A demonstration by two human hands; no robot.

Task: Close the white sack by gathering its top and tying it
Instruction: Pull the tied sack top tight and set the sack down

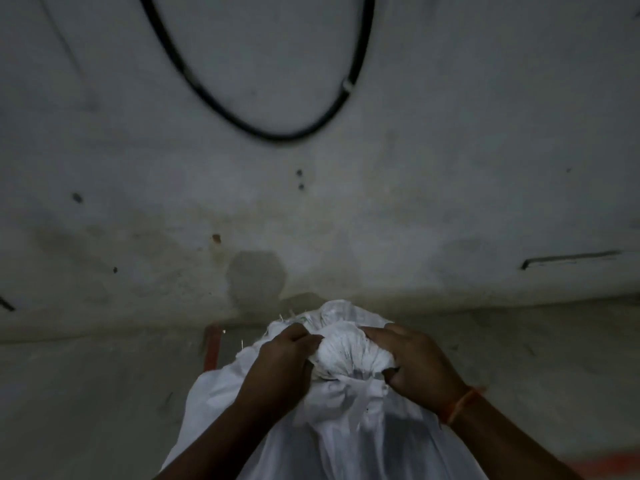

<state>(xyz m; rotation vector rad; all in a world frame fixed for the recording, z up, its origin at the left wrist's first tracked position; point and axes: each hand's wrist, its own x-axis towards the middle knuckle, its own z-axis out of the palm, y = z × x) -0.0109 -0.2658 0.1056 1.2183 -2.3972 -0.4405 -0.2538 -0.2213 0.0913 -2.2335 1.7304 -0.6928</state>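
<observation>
A white woven sack (pixel 346 431) stands upright right below me, at the bottom centre of the head view. Its top is bunched into a rounded knot-like wad (pixel 349 355), with more loose cloth sticking up behind it. My left hand (pixel 280 358) grips the gathered cloth on the wad's left side. My right hand (pixel 415 362), with an orange thread around the wrist, clutches the cloth on the wad's right side. Both sets of fingers are curled into the fabric. The sack's lower part is cut off by the frame.
A stained grey wall (pixel 311 202) rises just behind the sack, with a black cable (pixel 242 123) looping down it. A red upright piece (pixel 212 346) stands at the wall's foot, left of the sack. The dim concrete floor (pixel 86 393) spreads to both sides.
</observation>
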